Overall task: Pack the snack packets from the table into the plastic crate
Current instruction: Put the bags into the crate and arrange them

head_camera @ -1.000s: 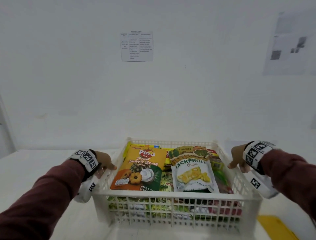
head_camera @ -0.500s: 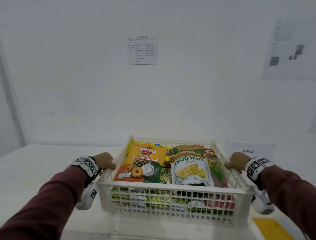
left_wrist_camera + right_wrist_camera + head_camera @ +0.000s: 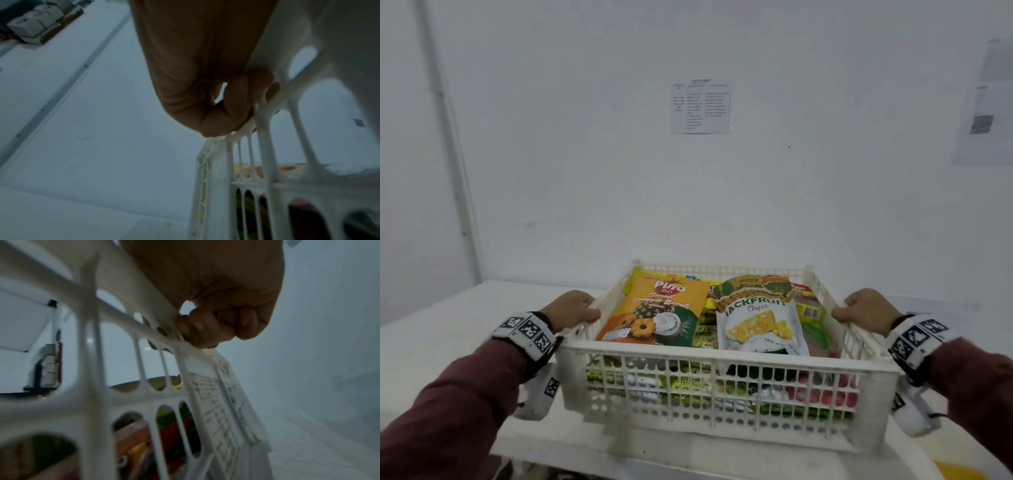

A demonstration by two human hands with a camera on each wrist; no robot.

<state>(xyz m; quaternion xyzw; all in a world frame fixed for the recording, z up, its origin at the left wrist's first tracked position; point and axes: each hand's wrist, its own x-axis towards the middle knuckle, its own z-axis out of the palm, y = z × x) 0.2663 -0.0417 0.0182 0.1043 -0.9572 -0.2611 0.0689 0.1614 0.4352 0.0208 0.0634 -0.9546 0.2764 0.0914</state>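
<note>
Head view, plastic crate (image 3: 722, 358) long axis crosswise, level, both side rims gripped

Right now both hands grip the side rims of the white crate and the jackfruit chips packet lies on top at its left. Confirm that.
One detail is wrong: the jackfruit chips packet lies on top at the right; the pineapple biscuits packet is at the left, as the head view shows. The left hand and right hand do grip the side rims of the white crate.
</note>
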